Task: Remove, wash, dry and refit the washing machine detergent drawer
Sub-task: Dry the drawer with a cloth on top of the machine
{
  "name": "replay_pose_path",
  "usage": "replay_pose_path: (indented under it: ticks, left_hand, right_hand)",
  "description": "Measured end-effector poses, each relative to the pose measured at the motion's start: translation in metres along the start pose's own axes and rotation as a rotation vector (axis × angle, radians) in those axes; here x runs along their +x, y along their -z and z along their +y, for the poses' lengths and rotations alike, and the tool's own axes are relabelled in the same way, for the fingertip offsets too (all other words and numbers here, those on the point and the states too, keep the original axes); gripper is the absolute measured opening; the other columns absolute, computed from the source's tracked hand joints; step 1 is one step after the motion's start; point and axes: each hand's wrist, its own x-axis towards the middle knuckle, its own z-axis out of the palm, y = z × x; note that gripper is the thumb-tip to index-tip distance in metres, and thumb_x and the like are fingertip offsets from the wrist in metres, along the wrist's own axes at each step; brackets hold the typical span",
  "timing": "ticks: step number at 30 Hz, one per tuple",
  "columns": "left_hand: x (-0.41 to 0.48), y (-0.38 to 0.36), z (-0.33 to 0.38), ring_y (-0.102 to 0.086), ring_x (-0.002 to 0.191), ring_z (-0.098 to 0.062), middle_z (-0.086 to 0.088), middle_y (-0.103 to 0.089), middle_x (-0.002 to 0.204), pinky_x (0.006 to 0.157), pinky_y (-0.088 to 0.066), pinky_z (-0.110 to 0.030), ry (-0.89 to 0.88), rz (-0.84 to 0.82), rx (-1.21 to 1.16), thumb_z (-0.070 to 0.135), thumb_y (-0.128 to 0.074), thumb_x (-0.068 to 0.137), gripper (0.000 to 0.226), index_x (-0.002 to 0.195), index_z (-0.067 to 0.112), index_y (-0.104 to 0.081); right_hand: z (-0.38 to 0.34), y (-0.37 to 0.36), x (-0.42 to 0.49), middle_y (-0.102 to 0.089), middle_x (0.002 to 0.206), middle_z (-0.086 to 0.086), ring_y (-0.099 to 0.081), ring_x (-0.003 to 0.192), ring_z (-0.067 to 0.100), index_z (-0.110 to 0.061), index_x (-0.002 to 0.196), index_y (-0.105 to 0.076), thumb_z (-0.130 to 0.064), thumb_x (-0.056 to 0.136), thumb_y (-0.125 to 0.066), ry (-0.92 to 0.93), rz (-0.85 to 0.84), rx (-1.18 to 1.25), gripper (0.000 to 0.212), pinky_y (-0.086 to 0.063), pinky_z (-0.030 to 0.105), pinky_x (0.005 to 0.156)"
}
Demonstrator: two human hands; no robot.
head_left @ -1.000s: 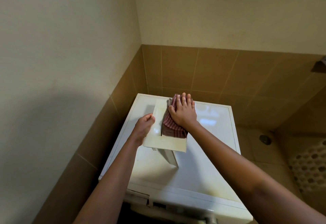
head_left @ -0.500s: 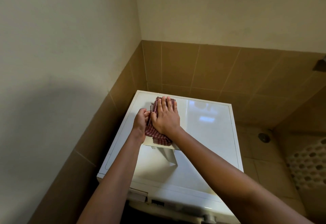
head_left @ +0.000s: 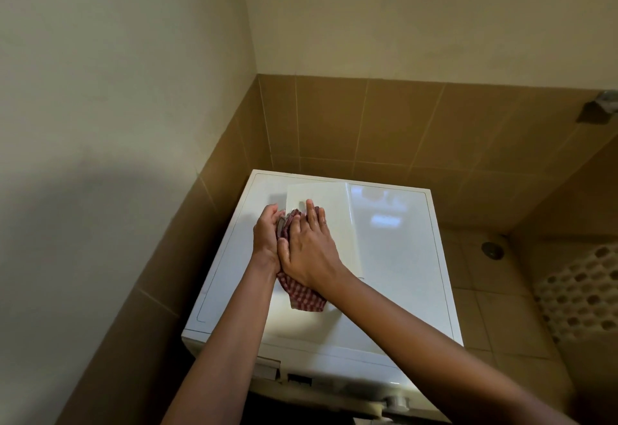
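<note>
The white detergent drawer is held over the top of the white washing machine, with a broad flat face turned up toward me. My left hand grips the drawer's left edge, fingers curled round it. A red-and-white checked cloth lies against the drawer. My right hand presses it there with straight fingers. Part of the cloth hangs out below my right wrist, and the rest is hidden between my hands.
The machine stands in a corner between a cream wall on the left and brown wall tiles behind. At its front left is the dark drawer opening. A white perforated basket and a floor drain are to the right.
The drawer has turned so a wider flat face shows. My right hand and the cloth have slid left and toward me, close against my left hand.
</note>
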Motion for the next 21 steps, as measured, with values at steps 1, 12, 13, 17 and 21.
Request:
replay_pose_path:
  ticks: [1,12,13,17,21]
  left_hand:
    - [-0.001,0.0,-0.003,-0.067,0.102,-0.026,-0.012,-0.069,0.109,0.088,-0.056,-0.038,0.006,0.012,-0.028,0.043,-0.037,0.099,0.045,0.106,0.009,-0.066]
    - [0.003,0.008,-0.012,-0.063,0.088,-0.019,-0.007,-0.065,0.106,0.086,-0.055,-0.041,0.028,0.046,0.237,0.025,-0.064,0.092,0.039,0.125,0.009,-0.051]
    - [0.004,0.006,-0.015,-0.063,0.09,-0.02,-0.008,-0.065,0.106,0.087,-0.055,-0.041,0.025,0.066,0.296,0.029,-0.063,0.093,0.038,0.123,0.009,-0.052]
    - [0.006,0.003,-0.027,-0.063,0.097,-0.025,-0.015,-0.06,0.119,0.083,-0.058,-0.037,0.071,0.155,0.281,0.038,-0.064,0.091,0.048,0.124,0.005,-0.051]
    - [0.001,-0.011,-0.033,-0.062,0.071,-0.017,-0.012,-0.06,0.095,0.061,-0.057,-0.025,0.056,0.179,0.184,0.037,-0.07,0.087,0.035,0.093,0.007,-0.053]
  right_hand:
    - [0.001,0.001,-0.004,-0.028,0.152,0.023,-0.001,0.148,0.031,0.003,0.142,-0.037,-0.035,0.098,-0.027,0.026,0.032,0.027,0.059,0.004,0.042,0.121]
    - [0.059,-0.029,-0.06,-0.071,0.085,0.01,-0.067,0.097,0.025,-0.008,0.082,-0.066,-0.035,0.082,-0.062,0.559,0.377,-0.064,0.027,-0.047,0.041,0.1]
    - [0.067,-0.028,-0.061,-0.071,0.085,0.01,-0.067,0.096,0.025,-0.008,0.082,-0.065,-0.035,0.082,-0.062,0.581,0.413,-0.08,0.027,-0.047,0.041,0.099]
    - [0.097,-0.01,-0.059,-0.071,0.085,0.008,-0.067,0.096,0.025,-0.009,0.076,-0.067,-0.039,0.085,-0.056,0.592,0.482,-0.121,0.034,-0.044,0.038,0.098]
    - [0.122,0.015,-0.055,-0.069,0.08,0.011,-0.065,0.09,0.029,-0.005,0.07,-0.066,-0.037,0.084,-0.055,0.365,0.482,0.003,0.036,-0.042,0.033,0.084]
